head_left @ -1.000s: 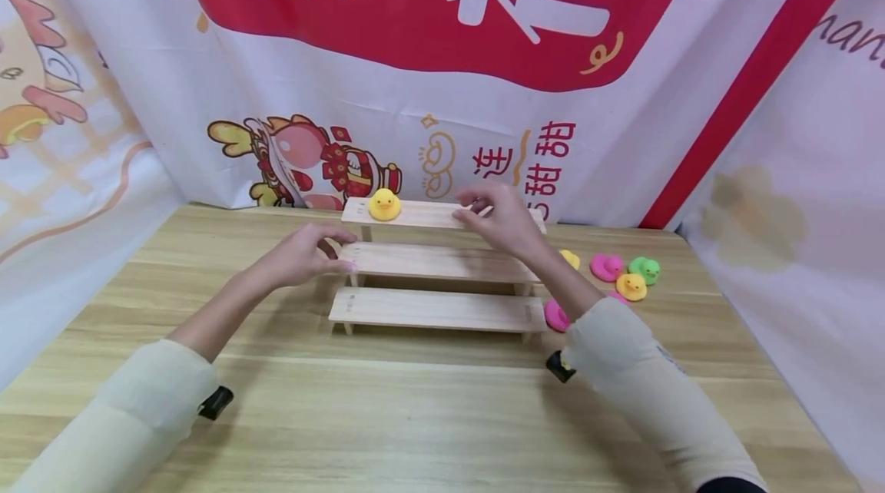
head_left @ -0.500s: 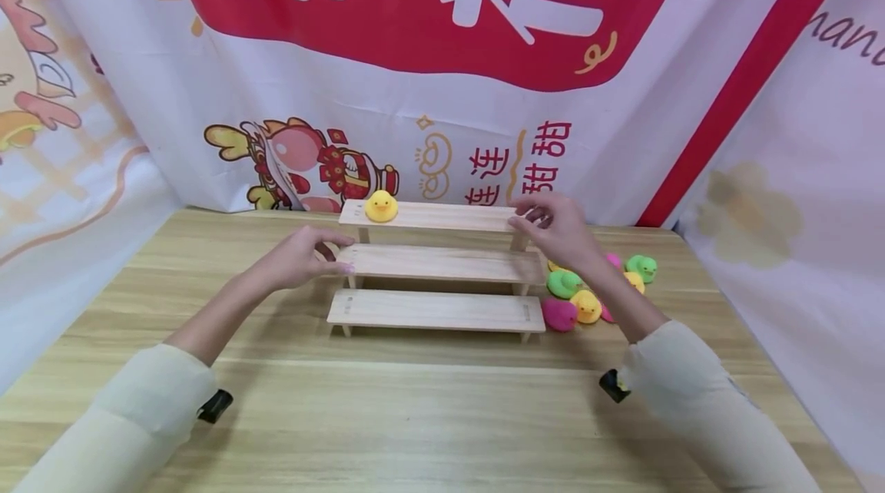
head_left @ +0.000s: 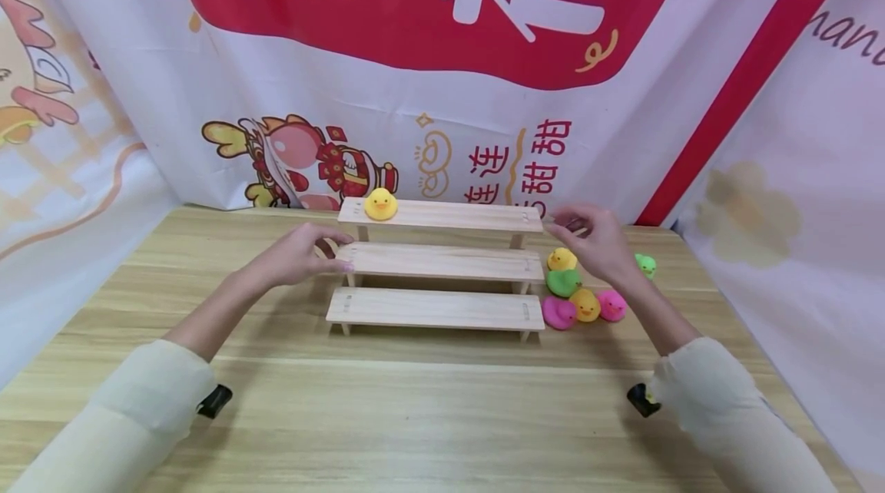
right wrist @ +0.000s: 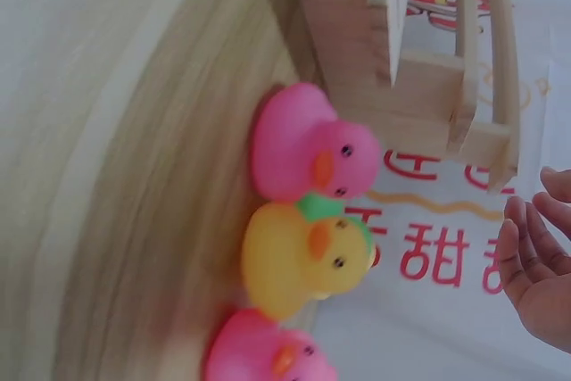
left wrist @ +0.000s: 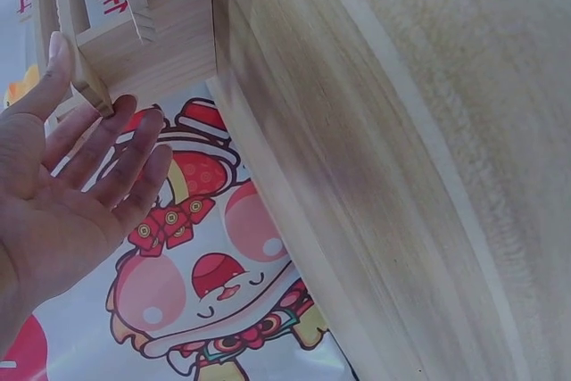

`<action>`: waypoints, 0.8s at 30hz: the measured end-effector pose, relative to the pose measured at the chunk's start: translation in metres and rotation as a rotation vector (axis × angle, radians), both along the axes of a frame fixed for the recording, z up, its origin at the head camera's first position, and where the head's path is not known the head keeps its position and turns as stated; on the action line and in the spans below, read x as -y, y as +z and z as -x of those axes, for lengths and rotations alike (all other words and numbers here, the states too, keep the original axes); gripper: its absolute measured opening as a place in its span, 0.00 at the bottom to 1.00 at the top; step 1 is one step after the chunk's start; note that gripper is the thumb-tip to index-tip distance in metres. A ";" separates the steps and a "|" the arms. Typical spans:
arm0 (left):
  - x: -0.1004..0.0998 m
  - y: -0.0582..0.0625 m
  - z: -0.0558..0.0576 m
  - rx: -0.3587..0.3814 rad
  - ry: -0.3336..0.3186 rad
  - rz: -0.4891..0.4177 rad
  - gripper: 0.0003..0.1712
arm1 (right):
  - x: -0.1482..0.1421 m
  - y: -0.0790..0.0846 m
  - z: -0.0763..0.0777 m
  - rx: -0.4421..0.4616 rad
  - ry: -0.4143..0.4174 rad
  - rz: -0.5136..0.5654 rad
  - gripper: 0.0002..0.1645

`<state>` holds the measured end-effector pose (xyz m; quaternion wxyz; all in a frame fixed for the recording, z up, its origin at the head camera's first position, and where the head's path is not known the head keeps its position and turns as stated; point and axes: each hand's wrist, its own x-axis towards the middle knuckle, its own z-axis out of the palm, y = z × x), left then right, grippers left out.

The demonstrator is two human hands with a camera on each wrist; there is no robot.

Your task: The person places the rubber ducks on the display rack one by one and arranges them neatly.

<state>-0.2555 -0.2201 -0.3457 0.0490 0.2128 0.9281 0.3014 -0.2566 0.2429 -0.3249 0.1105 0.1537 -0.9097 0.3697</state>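
Observation:
A three-tier wooden display stand stands on the table, with a yellow rubber duck at the left of its top shelf. My left hand grips the left end of the middle shelf. In the left wrist view, the thumb of that left hand lies on one side of the plank and fingertips meet the other. Just off the right end of the top shelf, my right hand hovers with loosely bent fingers and holds nothing. The right wrist view shows this hand apart from the stand.
Right of the stand sit several rubber ducks: a yellow one, a green one, a magenta one, an orange-yellow one and a pink one. Another green duck is farther right. A printed cloth hangs behind.
My right hand has moved right, from over the middle of the top shelf to beyond its right end, uncovering ducks. The left hand keeps its place on the stand.

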 end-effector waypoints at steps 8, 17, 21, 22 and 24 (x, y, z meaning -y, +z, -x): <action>-0.001 0.001 0.000 0.019 0.016 0.005 0.29 | -0.019 -0.014 0.000 0.001 -0.013 -0.059 0.14; -0.003 0.004 0.000 0.044 0.019 0.002 0.30 | -0.034 -0.030 0.001 0.142 -0.026 -0.157 0.15; -0.004 0.005 -0.001 0.058 0.019 -0.003 0.31 | -0.039 -0.034 0.000 0.178 -0.002 -0.195 0.13; -0.004 0.005 -0.001 0.061 0.021 -0.005 0.31 | -0.040 -0.035 0.000 0.176 0.013 -0.208 0.12; -0.004 0.005 -0.001 0.066 0.024 -0.007 0.32 | -0.042 -0.036 0.000 0.182 0.036 -0.231 0.11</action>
